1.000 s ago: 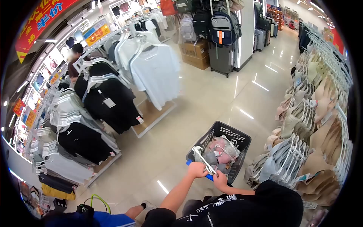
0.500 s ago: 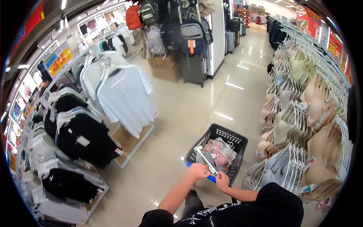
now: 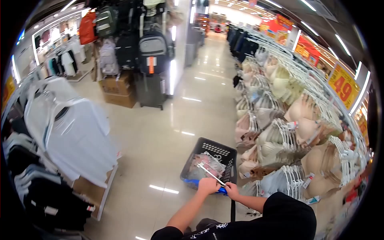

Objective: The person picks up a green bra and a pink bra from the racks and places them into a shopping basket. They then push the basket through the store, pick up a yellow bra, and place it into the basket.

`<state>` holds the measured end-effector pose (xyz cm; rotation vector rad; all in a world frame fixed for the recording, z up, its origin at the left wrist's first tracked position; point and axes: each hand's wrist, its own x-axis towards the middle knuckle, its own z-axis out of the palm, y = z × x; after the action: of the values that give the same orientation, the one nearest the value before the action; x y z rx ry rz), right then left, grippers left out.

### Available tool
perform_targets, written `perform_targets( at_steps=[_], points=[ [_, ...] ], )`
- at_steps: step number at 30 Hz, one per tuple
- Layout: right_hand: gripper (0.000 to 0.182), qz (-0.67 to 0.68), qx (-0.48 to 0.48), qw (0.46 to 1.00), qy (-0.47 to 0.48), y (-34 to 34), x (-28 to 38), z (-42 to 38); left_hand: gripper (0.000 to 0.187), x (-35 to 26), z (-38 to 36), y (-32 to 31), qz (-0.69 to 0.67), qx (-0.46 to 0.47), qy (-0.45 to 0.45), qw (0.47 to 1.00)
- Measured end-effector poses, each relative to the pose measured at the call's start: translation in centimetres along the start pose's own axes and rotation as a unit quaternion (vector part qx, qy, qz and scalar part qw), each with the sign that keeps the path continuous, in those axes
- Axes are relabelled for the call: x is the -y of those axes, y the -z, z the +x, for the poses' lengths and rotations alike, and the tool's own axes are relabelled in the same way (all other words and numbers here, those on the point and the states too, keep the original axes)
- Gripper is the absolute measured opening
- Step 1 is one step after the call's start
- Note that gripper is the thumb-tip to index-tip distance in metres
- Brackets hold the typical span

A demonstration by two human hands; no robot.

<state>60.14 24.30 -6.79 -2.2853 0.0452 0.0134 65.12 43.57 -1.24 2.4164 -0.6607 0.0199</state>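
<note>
My left hand (image 3: 209, 186) is closed at the blue handle (image 3: 192, 182) of a dark grey shopping basket (image 3: 230, 154). Close beside it, my right hand (image 3: 231, 191) is curled at the handle's other end. A thin white bar (image 3: 211, 173) slants over the basket, its lower end right at my right fingertips and its upper end over the contents. Inside the basket lie pink and grey garments (image 3: 199, 164) with white hangers. A black strip (image 3: 233, 210) hangs down below my right hand.
Racks of bras (image 3: 276, 142) on white hangers line the right, close to the basket. White T-shirts (image 3: 78, 130) and dark shirts (image 3: 52, 200) hang at left. Ahead stand a suitcase (image 3: 150, 90), backpacks (image 3: 153, 47) and cardboard boxes (image 3: 118, 90) along a shiny tiled aisle (image 3: 200, 100).
The view has swung to the right and moved forward along the aisle. Shirts and luggage have shifted left in view. Both hands stay at the basket's handle.
</note>
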Motion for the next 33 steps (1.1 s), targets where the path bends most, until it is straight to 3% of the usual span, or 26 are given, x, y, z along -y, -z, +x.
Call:
perform_targets(
  at_steps=[11,18,21,25,29,31,33],
  points=[
    [0.025,-0.009,-0.043,0.997,-0.063,4.9,-1.1,12.4,0.036,1.3,14.6,-1.0,0.043,0.020,-0.003,0.999],
    [0.028,-0.045,-0.050,0.994,-0.092,7.9,-2.2,20.6,0.037,2.9,24.1,-2.2,0.067,0.007,-0.058,0.996],
    [0.023,-0.073,-0.066,0.995,-0.023,8.7,-2.9,23.7,0.041,2.8,27.3,-1.6,0.071,0.054,-0.014,0.996],
    [0.020,-0.076,-0.079,0.994,0.010,9.8,-3.6,26.2,0.041,3.4,30.4,-1.8,0.044,0.079,-0.036,0.995],
    [0.018,-0.121,-0.090,0.988,0.021,10.7,-3.0,27.7,0.025,5.5,32.4,-0.2,-0.085,0.130,-0.089,0.984],
    [0.018,-0.156,-0.088,0.983,0.047,11.1,-2.4,27.9,0.019,6.7,32.5,0.6,-0.220,-0.012,-0.143,0.965],
    [0.017,-0.192,-0.088,0.976,0.047,11.6,-1.5,27.9,0.022,7.2,33.8,3.5,-0.171,-0.005,-0.189,0.967]
  ],
)
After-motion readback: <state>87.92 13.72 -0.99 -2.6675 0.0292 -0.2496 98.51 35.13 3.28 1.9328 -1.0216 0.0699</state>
